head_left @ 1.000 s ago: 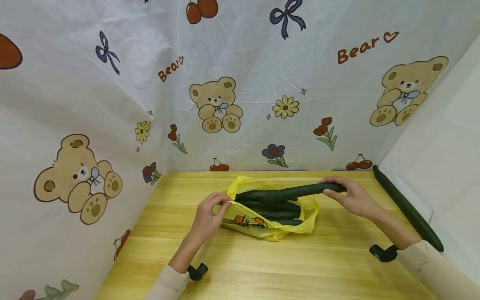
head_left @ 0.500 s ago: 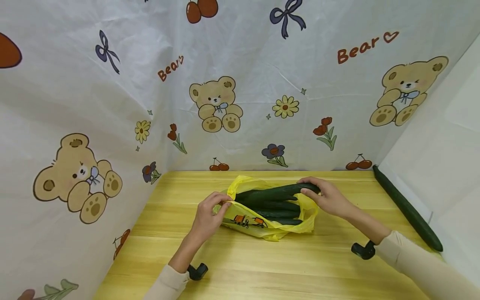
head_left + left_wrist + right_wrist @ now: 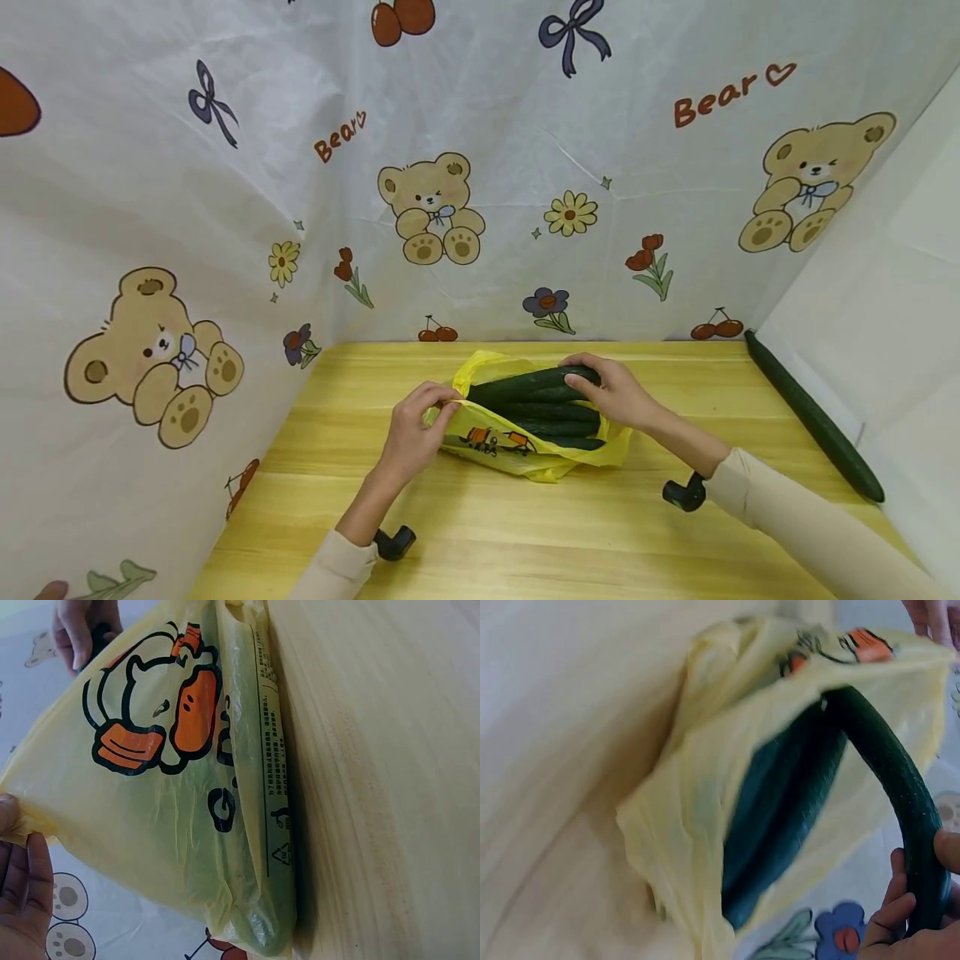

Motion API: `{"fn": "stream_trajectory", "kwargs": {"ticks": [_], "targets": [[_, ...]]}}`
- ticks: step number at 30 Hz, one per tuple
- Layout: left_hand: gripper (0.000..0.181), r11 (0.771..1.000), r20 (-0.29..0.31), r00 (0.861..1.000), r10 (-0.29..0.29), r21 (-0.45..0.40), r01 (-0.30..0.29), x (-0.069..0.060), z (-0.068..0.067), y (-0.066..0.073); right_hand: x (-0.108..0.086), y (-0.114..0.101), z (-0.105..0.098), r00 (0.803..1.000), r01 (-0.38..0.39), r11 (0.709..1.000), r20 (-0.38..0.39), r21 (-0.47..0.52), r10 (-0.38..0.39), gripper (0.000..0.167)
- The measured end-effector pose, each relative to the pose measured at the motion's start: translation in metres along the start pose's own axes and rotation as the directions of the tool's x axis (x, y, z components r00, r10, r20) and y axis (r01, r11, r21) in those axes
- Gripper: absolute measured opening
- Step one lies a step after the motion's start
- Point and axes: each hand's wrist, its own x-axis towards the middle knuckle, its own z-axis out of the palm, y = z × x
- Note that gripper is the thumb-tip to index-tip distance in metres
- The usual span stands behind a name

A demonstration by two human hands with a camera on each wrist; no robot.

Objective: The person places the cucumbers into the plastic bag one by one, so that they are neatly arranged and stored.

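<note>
A yellow plastic bag (image 3: 480, 462) with an orange and black print lies on the table, its mouth spread toward the right. Several dark green cucumbers (image 3: 780, 817) lie inside it. My left hand (image 3: 418, 425) pinches the upper left edge of the bag and holds it raised; the left wrist view shows the pulled yellow film between thumb and fingers. My right hand (image 3: 611, 396) grips the right end of another cucumber (image 3: 889, 765), thumb on one side and fingers on the other. That cucumber's far end is inside the bag, above the others.
One more cucumber (image 3: 813, 412) lies along the right wall on the wooden table (image 3: 525, 533). A white cloth (image 3: 510, 108) printed with bears and flowers stands behind and to the left. Black wrist-camera mounts (image 3: 685, 493) sit under both forearms.
My right hand has moved left with its cucumber, sliding it farther into the bag. The left hand keeps its pinch on the bag's edge in nearly the same spot.
</note>
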Motion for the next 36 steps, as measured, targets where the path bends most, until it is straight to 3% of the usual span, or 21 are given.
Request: {"fn": "stream_trajectory", "kwargs": {"ticks": [10,14,20,29,36], "targets": [[0.015,1.000,-0.020,1.000,0.009,0.000,-0.009,0.004,0.002,0.005,0.012,-0.013,0.033,0.996,-0.031,0.999,0.086,0.033,0.028,0.037],[0.016,1.000,-0.030,0.999,0.023,-0.016,-0.024,0.005,0.006,0.005,0.017,-0.013,0.031,0.995,-0.055,0.998,0.084,0.022,0.053,0.034],[0.014,0.999,-0.005,1.000,-0.006,-0.031,0.005,0.006,0.007,0.007,0.013,-0.005,0.027,0.991,-0.053,0.999,0.125,-0.004,0.053,0.033],[0.016,1.000,-0.023,1.000,-0.010,-0.028,0.009,0.006,0.007,0.005,0.008,-0.006,0.020,0.995,0.037,0.998,0.096,-0.048,-0.032,0.031],[0.017,0.999,-0.010,1.000,-0.027,-0.021,0.027,0.004,0.006,0.004,-0.003,-0.002,0.014,0.993,0.002,1.000,0.117,-0.025,0.001,0.031]]}}
